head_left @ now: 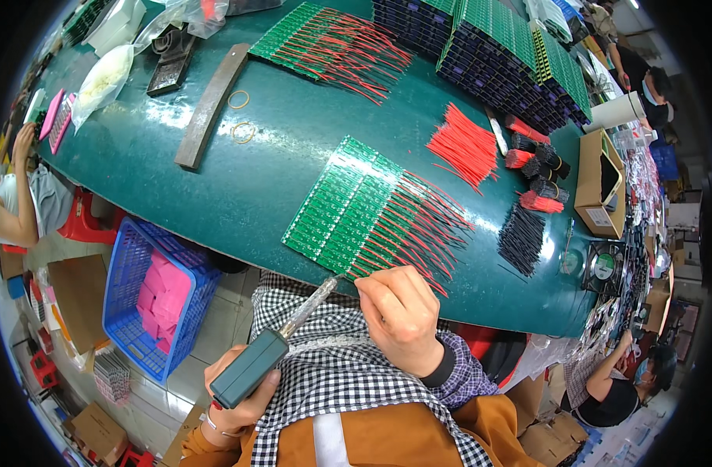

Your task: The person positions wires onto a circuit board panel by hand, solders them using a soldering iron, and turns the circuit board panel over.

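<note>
My left hand [256, 402] is wrapped round a hand tool with a dark green boxy body [251, 369] and a silvery, see-through-looking shaft. The tool's thin tip ends at the near corner of a green circuit board panel [336, 204]. Thin red and dark wires [418, 229] fan out from the panel's right side. Close to that same corner, my right hand [402, 315] is closed in a pinch. Whatever its fingertips hold is too small to make out.
Another wired panel [293, 35] lies at the back. Red wires [465, 146] and black wires [521, 240] lie in heaps on the right, near a cardboard box [601, 187] and a small fan [603, 267]. A metal bar [210, 109] lies left; stacked boards [496, 47] stand behind.
</note>
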Action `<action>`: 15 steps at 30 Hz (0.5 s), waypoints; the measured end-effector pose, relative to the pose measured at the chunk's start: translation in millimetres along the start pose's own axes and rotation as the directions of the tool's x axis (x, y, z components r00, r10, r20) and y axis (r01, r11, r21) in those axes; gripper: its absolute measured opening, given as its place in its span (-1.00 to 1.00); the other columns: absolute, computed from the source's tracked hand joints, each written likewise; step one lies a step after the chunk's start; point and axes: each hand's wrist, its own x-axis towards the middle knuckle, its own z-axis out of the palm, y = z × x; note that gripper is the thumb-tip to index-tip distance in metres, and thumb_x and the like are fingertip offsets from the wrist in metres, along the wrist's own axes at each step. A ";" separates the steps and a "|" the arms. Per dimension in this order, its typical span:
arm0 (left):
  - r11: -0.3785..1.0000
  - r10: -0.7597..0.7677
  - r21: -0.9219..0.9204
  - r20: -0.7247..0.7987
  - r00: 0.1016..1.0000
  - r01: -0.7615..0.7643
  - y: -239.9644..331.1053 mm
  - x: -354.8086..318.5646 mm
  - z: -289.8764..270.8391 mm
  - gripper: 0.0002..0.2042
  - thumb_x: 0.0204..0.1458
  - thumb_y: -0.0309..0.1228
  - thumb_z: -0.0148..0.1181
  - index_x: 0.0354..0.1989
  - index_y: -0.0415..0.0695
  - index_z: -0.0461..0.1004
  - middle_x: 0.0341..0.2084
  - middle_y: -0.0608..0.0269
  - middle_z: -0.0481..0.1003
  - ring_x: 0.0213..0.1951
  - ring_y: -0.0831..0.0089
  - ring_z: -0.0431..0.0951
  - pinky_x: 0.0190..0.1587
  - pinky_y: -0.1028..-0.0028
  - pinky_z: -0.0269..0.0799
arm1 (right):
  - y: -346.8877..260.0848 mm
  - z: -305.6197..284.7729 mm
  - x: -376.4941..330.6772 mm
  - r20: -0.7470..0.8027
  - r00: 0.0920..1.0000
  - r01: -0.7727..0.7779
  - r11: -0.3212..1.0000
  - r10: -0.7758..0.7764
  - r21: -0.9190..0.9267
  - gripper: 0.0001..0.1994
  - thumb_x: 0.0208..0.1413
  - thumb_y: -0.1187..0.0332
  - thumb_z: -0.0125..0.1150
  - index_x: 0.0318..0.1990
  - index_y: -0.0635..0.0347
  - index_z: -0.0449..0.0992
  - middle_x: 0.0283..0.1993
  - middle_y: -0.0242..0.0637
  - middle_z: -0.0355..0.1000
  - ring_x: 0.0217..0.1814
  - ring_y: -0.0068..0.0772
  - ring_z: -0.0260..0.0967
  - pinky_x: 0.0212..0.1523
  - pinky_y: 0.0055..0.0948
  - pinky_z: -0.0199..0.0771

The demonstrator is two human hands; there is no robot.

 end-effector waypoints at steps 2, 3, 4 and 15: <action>1.000 0.005 0.010 -0.001 1.000 -0.005 -0.8 -0.4 -0.7 -0.73 -0.18 -0.53 0.45 -0.25 -0.34 0.65 -0.42 0.06 0.58 -0.42 0.18 0.63 -0.37 0.32 0.53 | 0.4 0.5 -0.8 0.010 1.000 -0.001 1.000 0.001 -0.011 -0.77 -0.12 0.61 0.41 -0.23 0.28 0.64 -0.27 -0.28 0.52 -0.24 -0.25 0.51 -0.23 -0.31 0.48; 1.000 0.010 0.023 -0.001 1.000 -0.010 -1.4 -0.4 -1.1 -0.73 -0.17 -0.53 0.45 -0.25 -0.35 0.64 -0.42 0.06 0.59 -0.43 0.19 0.63 -0.37 0.32 0.53 | 1.0 0.7 -0.9 0.008 1.000 0.000 1.000 0.000 -0.011 -0.77 -0.12 0.61 0.41 -0.23 0.28 0.64 -0.27 -0.28 0.52 -0.24 -0.25 0.51 -0.23 -0.31 0.48; 1.000 0.011 0.023 0.000 1.000 -0.011 -4.1 -2.4 -1.2 -0.73 -0.17 -0.53 0.45 -0.25 -0.35 0.64 -0.42 0.06 0.59 -0.43 0.19 0.63 -0.37 0.32 0.53 | 1.5 0.8 -0.8 0.007 1.000 0.002 1.000 -0.002 -0.011 -0.77 -0.12 0.61 0.41 -0.23 0.28 0.64 -0.27 -0.28 0.52 -0.24 -0.25 0.51 -0.23 -0.31 0.48; 0.987 -0.161 -0.030 -0.028 0.987 0.160 -25.4 -21.8 -1.2 -0.75 -0.04 -0.51 0.42 -0.17 -0.35 0.63 -0.36 0.03 0.61 -0.39 0.16 0.61 -0.29 0.28 0.53 | 0.9 -1.8 1.1 0.012 1.000 0.003 1.000 -0.003 -0.009 -0.77 -0.14 0.60 0.39 -0.23 0.28 0.64 -0.27 -0.28 0.51 -0.24 -0.24 0.50 -0.23 -0.30 0.49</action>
